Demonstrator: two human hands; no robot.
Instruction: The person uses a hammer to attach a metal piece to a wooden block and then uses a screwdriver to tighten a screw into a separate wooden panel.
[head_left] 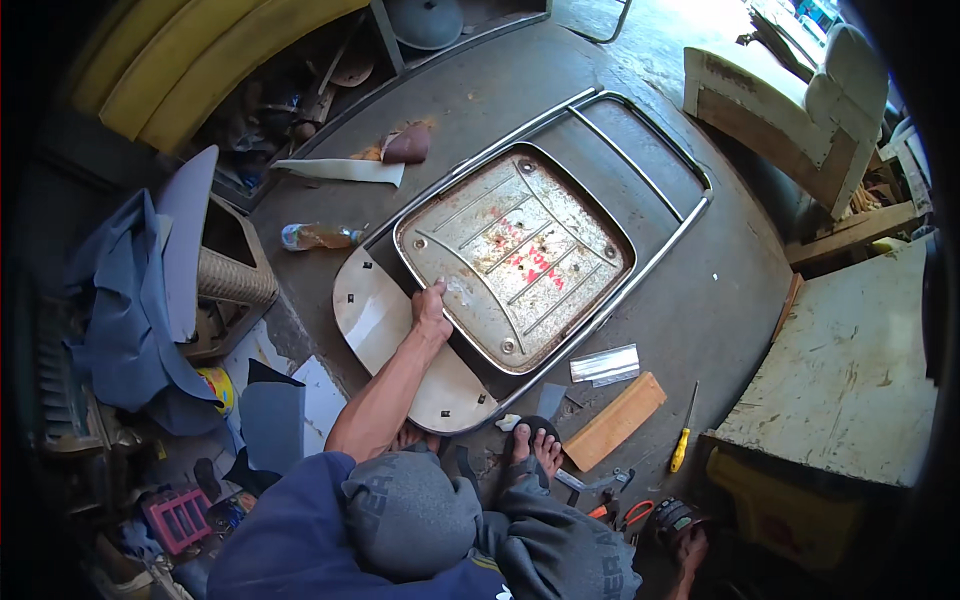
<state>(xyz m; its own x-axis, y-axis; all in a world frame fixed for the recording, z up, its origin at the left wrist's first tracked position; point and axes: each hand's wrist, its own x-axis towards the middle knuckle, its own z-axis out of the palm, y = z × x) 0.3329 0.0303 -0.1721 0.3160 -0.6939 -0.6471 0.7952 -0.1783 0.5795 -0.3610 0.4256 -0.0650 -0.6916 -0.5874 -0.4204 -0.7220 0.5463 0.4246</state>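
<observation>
My left hand point(432, 318) grips the lower left edge of a rusty metal seat pan point(515, 255) with red scrawl, set in a tubular steel chair frame point(640, 152). Beneath my left forearm lies a cream curved board point(360, 315) with small dark clips. At the lower right, my right hand point(690, 550) is closed on a dark round-ended tool point(678, 522), partly in shadow. Near it are orange-handled pliers point(636, 512), a metal bracket point(590, 480), a yellow screwdriver point(680, 450), a wooden block point(615, 420) and a shiny metal piece point(605, 364).
A bottle point(320, 236) and scraps point(405, 143) lie beyond my left hand. Blue-grey cloth point(130, 310) and clutter crowd the left. A pale panel point(840, 380) and an old chair body point(760, 110) stand at the right. Yellow padding point(210, 50) and shelving line the back left.
</observation>
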